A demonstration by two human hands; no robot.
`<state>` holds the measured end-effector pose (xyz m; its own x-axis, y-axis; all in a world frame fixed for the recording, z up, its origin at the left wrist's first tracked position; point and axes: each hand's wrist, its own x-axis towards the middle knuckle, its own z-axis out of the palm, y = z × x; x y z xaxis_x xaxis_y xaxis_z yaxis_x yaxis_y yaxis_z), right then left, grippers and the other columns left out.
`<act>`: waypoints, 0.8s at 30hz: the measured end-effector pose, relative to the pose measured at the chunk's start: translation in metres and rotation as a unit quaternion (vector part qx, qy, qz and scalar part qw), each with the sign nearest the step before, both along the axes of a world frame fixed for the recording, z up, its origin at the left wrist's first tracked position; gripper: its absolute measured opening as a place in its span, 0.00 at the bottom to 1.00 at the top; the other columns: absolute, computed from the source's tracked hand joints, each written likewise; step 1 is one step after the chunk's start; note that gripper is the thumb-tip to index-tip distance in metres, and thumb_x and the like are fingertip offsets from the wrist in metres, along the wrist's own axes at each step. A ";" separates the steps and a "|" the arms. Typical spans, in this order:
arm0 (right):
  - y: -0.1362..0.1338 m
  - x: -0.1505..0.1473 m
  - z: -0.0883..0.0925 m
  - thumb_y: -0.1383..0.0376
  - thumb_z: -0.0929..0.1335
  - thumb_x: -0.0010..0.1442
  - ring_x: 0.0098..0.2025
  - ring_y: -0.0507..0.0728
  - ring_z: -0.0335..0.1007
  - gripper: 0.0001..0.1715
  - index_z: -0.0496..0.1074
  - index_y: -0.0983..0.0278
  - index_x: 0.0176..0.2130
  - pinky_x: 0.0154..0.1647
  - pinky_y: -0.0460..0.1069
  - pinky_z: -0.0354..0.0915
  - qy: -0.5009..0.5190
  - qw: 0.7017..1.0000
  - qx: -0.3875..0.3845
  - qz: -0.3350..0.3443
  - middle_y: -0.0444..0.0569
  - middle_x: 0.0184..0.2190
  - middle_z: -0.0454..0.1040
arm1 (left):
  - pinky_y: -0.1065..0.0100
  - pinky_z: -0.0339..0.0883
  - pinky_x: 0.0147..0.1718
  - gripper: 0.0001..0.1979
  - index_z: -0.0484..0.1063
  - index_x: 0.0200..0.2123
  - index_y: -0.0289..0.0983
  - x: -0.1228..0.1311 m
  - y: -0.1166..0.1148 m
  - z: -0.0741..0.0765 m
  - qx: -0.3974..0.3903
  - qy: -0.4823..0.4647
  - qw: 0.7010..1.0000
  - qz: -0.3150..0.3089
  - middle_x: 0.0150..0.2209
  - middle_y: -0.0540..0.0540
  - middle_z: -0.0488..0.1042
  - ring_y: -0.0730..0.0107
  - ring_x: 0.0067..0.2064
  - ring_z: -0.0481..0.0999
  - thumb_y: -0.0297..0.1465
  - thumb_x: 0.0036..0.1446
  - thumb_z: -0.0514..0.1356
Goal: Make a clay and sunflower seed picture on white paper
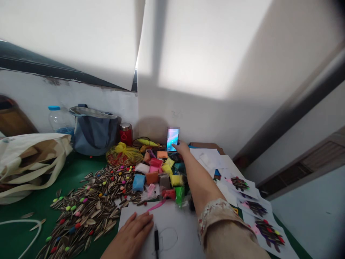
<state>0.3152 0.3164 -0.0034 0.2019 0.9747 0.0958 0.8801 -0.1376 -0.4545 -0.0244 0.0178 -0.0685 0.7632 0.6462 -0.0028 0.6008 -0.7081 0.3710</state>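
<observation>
Phone (173, 139) handling seems the current step: right hand (182, 148) thumbs it, grip unclear; left hand (136, 230) lies flat, spread on paper (188, 226); sketching would need the pen (156, 239).

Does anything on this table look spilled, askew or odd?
The striped seeds lie loose across the green tabletop, with coloured balls mixed in, and a few sit apart by the white cord. That looks spilled, though it may be deliberate. The paper under the left hand shows no damage.

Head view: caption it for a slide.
Right hand at a lit phone, left hand flat on paper beside a pen, striped seeds nearby.
</observation>
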 end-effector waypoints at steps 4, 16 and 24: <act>0.002 0.003 -0.002 0.55 0.63 0.68 0.51 0.61 0.71 0.19 0.72 0.63 0.51 0.50 0.55 0.67 0.009 1.000 0.009 0.013 0.54 0.50 0.74 | 0.42 0.50 0.65 0.55 0.47 0.69 0.52 0.000 0.000 -0.003 0.013 -0.006 1.000 -0.001 0.69 0.46 0.54 0.42 0.67 0.57 0.45 0.40 0.71; -0.006 0.000 0.003 0.57 0.64 0.68 0.49 0.60 0.72 0.17 0.71 0.65 0.51 0.50 0.57 0.68 0.036 0.998 0.042 0.019 0.54 0.49 0.73 | 0.42 0.45 0.67 0.52 0.52 0.68 0.49 0.004 -0.001 0.017 -0.055 0.012 0.998 0.008 0.69 0.45 0.53 0.41 0.68 0.53 0.43 0.41 0.71; -0.053 -0.005 0.028 0.60 0.58 0.68 0.55 0.61 0.68 0.24 0.69 0.68 0.57 0.56 0.53 0.62 0.051 0.989 0.138 -0.013 0.59 0.54 0.72 | 0.43 0.46 0.67 0.46 0.59 0.65 0.47 0.013 -0.012 0.046 -0.061 0.013 0.995 0.073 0.68 0.44 0.55 0.44 0.69 0.52 0.39 0.42 0.70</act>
